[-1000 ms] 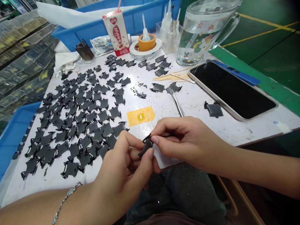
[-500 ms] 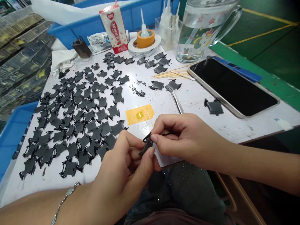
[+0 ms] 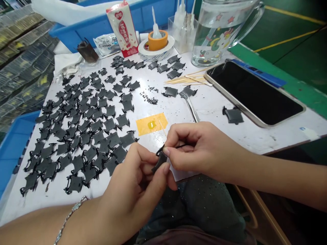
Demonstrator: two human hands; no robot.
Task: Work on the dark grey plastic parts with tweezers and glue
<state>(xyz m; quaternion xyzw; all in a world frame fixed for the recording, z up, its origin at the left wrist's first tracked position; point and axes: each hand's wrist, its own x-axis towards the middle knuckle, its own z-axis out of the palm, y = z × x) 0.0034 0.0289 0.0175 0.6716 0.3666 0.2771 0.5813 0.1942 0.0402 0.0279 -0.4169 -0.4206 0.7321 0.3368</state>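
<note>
My left hand (image 3: pixel 143 180) is closed around a small dark plastic part (image 3: pixel 160 161), pinched between thumb and fingers above my lap. At the upper end of that part, the thumb and index finger of my right hand (image 3: pixel 194 146) press together on its edge. A thin black piece shows among the right fingers; its kind is hidden. Just beyond the hands lies a yellow tape piece (image 3: pixel 143 126) with a shiny yellowish drop on it. A thin wooden stick (image 3: pixel 162 127) crosses its right side, its lower end hidden by my right hand.
Many similar black parts (image 3: pixel 76 163) cover the table's left side. Metal tweezers (image 3: pixel 191 108), toothpicks (image 3: pixel 186 80), a phone (image 3: pixel 255 93) and a glass jug (image 3: pixel 217 37) stand or lie right. Tape rolls (image 3: pixel 157 42), a drink carton (image 3: pixel 122 29) and a blue bin (image 3: pixel 74 35) are behind.
The view has shifted very slightly. Both hands keep nearly the same hold on the black part, with only a tiny movement of the fingers.
</note>
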